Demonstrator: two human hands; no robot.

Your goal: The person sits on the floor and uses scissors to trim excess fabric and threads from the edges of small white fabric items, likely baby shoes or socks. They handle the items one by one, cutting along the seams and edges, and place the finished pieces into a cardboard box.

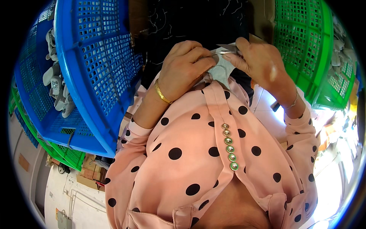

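Near the top of the head view, both of my hands meet over a light grey piece of soft material (pixel 221 71). My left hand (pixel 186 65), with a gold bracelet at the wrist, is closed, its fingers curled over the piece's left edge. Pointed metal blades, those of small scissors (pixel 228 49), stick out from my right hand (pixel 261 62) toward the left fingers. The right thumb and fingers are closed round the scissors, whose handle is hidden. The blades lie just above the grey piece; whether they touch it I cannot tell.
A blue plastic basket (pixel 85 87) stands close at my left, with several grey shoes (pixel 57 86) beyond its wall. On the right rises a green basket (pixel 305 42), more grey shoes (pixel 339 51) beside it. Loose pale threads (pixel 162 19) cling to dark cloth beyond my hands.
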